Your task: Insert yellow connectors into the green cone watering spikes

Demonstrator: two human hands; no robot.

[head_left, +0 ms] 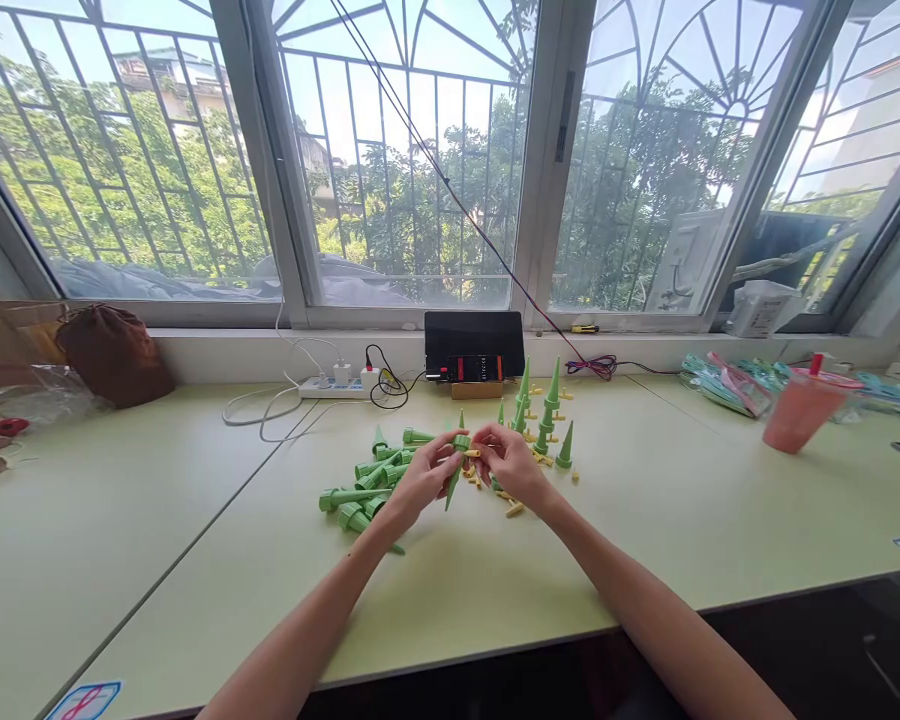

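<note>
Over the middle of the table, my left hand (pixel 426 478) pinches a green plastic watering spike (pixel 452 490), its cap up and its point slanting down. A small yellow valve piece (pixel 472 453) sits against the spike's cap. The closed fingers of my right hand (pixel 516 468) are on that yellow piece; their tips are partly hidden. Beside my left hand lies a heap of green spikes (pixel 354 515). Beyond my right hand, several green spikes stand point up, some stacked, such as a single spike (pixel 565 447). Loose yellow valve pieces (pixel 514 508) lie under and around my right hand.
At the back, a dark tablet (pixel 474 330) leans behind a phone (pixel 476 369). A power strip (pixel 337 385) with cables is left of them. To the right are a red drink cup (pixel 802 410) and plastic-wrapped packets (pixel 727 383). A brown pouch (pixel 116 357) stands far left.
</note>
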